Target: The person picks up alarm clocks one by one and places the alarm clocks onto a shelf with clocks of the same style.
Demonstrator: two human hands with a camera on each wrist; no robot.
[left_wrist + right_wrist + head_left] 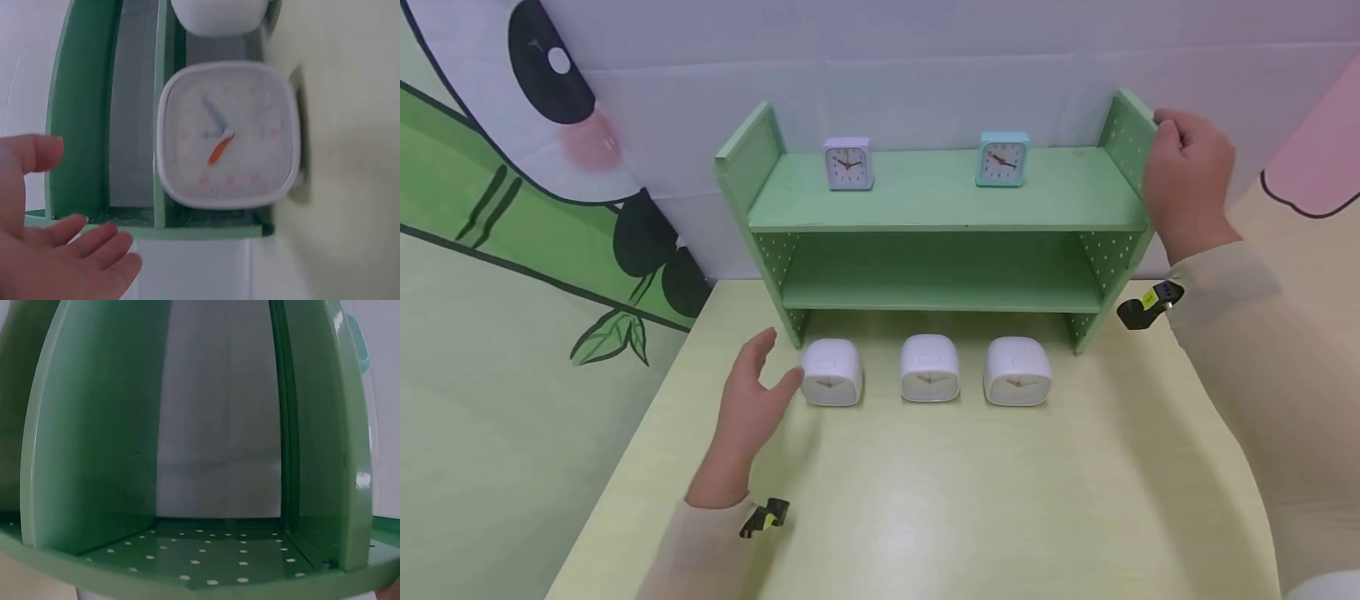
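Note:
A green two-tier shelf [943, 196] stands on the table. At its right end, my right hand [1193, 171] grips the side panel, fingers curled at its upper edge. Three white alarm clocks sit in a row before the shelf: a left one [832, 372], a middle one [929, 368] and a right one [1017, 372]. My left hand [752, 404] is beside the left clock, thumb and fingers spread, with the thumb tip right at the clock's side. The left wrist view shows that clock's face [228, 134] close up, the palm holding nothing.
On the upper board are a small purple clock [848, 164] and a teal clock [1003, 159]. A pale wood table [925, 500] carries everything. Behind the shelf hangs a wall cloth [925, 92] with a cartoon print.

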